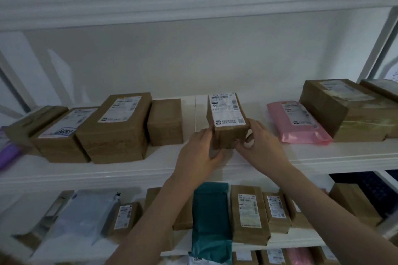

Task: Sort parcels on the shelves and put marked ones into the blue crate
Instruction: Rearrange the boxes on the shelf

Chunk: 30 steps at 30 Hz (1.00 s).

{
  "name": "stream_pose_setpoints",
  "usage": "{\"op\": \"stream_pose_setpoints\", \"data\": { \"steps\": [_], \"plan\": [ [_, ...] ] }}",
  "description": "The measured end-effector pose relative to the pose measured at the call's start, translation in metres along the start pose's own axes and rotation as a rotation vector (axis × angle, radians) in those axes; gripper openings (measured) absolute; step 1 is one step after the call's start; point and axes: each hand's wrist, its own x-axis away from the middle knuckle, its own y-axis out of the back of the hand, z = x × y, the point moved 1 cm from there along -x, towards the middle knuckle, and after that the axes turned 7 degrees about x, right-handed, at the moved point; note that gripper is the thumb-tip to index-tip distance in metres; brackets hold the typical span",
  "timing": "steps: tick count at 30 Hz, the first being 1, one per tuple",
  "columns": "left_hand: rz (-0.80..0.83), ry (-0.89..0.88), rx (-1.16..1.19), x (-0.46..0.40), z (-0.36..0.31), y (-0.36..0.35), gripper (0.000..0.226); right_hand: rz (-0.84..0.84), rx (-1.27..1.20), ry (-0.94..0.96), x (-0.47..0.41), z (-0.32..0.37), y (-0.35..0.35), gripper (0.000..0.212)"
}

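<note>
We're still mid-sort, we reckon: both our left hand (199, 153) and right hand (261, 143) grip a small labelled cardboard parcel (227, 122) on the middle shelf (323, 157), between a plain brown box (165, 121) and a pink mailer (297, 121). A dark blue crate (374, 191), we think, sits lower right; contents hidden.

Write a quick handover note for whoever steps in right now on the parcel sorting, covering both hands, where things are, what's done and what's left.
Left hand: grips the near left corner of the small labelled box on the middle shelf.
Right hand: grips its near right side.
The box stands in the gap between a plain brown box and a pink mailer, label facing up; whether it bears a mark cannot be read.
Blue crate: seemingly the dark blue thing at the right, behind the lower-shelf boxes.
Done: cannot tell from here.
Left: check this box, crate it if marked, then go through the remaining parcels.
</note>
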Motion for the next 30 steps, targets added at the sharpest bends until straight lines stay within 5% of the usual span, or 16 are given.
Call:
{"op": "stream_pose_setpoints", "data": {
  "steps": [9,18,25,30],
  "plan": [
    [0.079,-0.015,0.089,-0.03,-0.023,-0.04,0.046,-0.017,0.105,-0.146,-0.007,-0.033,0.031,0.04],
    [0.145,-0.035,0.046,-0.054,-0.044,-0.084,0.03,-0.167,-0.006,-0.16,0.036,-0.057,0.071,0.071],
    [0.115,0.064,0.017,-0.05,-0.054,-0.083,0.046,-0.123,0.06,-0.138,0.059,-0.054,0.082,0.061],
    [-0.047,0.211,0.013,-0.025,-0.043,-0.056,0.054,-0.039,0.063,-0.129,0.062,-0.049,0.067,0.029]
  ]
}}
